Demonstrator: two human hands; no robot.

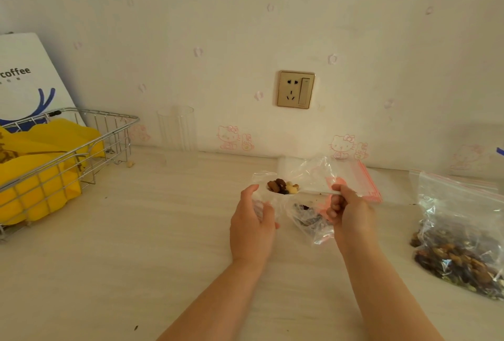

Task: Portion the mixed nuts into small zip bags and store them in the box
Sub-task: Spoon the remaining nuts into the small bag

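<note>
Filling step: my left hand (252, 220) grips small zip bag (261, 193) mouth, centre of table (136, 231); my right hand (345, 208) pinches spoon (302, 191) heaped with nuts (282, 186) over it. Next, I judge: tip spoon in. Bulk nut bag (461, 234) near right

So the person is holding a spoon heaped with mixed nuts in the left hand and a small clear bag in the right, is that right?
Not quite: the hands are swapped. In the head view the right hand grips the white spoon heaped with mixed nuts, and the left hand holds the small clear bag.
</note>
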